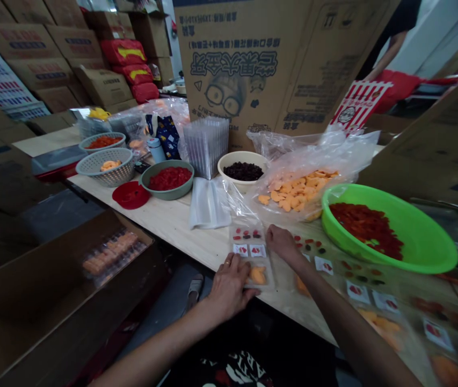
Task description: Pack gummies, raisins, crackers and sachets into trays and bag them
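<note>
A clear plastic tray [268, 262] lies at the table's front edge. In it are red and dark candies [246, 235] at the top, two small white packets [257, 250] in the middle and orange pieces [258, 276] at the bottom. My left hand [231, 282] rests over its lower left side, fingers laid out and thumb apart at the front edge. Closed, my right hand [282, 243] is beside the tray's upper right edge; whatever its fingers pinch is hidden. Clear film [237, 203] stretches behind the tray. More filled trays [357, 290] run along the right.
A green basin [426, 236] of red pieces stands right, beside a bag of orange pieces [299, 191]. Behind are a bowl of dark pieces [229, 157], stacked clear trays [205, 145] and a large carton [293, 70]. An open carton [71, 301] sits lower left. Another person's arm [387, 56] shows behind.
</note>
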`<state>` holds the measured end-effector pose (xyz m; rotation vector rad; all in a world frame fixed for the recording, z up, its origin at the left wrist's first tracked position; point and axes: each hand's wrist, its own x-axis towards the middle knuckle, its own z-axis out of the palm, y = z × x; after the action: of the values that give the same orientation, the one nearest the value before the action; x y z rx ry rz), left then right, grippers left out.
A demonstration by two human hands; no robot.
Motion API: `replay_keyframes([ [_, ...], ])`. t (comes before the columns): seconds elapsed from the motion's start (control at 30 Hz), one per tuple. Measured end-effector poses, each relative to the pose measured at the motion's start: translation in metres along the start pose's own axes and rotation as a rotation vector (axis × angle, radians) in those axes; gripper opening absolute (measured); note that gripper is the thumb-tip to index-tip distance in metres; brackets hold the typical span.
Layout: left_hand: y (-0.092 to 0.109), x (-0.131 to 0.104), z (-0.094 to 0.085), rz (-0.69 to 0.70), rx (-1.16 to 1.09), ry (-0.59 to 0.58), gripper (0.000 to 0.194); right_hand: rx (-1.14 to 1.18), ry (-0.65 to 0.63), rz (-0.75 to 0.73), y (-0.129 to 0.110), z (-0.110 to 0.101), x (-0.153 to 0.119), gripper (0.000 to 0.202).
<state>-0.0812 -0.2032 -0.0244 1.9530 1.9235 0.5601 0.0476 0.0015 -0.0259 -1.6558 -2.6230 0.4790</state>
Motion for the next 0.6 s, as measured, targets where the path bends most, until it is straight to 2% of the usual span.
replay_keyframes([
  [0.1,-0.001,0.004,-0.002,0.038,-0.099,0.029,0.049,0.038,0.027,0.072,-0.012,0.005,-0.013,0.037],
  [0.17,-0.007,0.014,-0.001,0.02,-0.199,0.123,0.04,0.093,0.008,0.079,-0.022,0.01,-0.02,0.047],
  [0.23,-0.018,0.033,0.0,-0.12,-0.321,0.305,0.033,0.154,0.012,0.084,-0.031,0.016,-0.024,0.058],
  [0.3,-0.031,0.059,0.002,-0.351,-0.522,0.473,0.034,0.219,0.039,0.098,-0.037,0.022,-0.025,0.059],
  [0.37,-0.043,0.086,0.003,-0.57,-0.793,0.554,0.044,0.307,0.042,0.109,-0.038,0.027,-0.024,0.052],
  [0.47,-0.052,0.112,0.006,-0.716,-1.075,0.568,0.036,0.485,0.073,0.091,-0.038,0.032,-0.024,0.047],
  [0.53,-0.05,0.119,0.008,-0.734,-1.16,0.546,0.026,0.652,0.118,0.096,-0.037,0.032,-0.026,0.051],
  [0.6,-0.046,0.119,0.007,-0.729,-1.255,0.486,0.025,0.853,0.093,0.133,-0.036,0.029,-0.03,0.056],
])
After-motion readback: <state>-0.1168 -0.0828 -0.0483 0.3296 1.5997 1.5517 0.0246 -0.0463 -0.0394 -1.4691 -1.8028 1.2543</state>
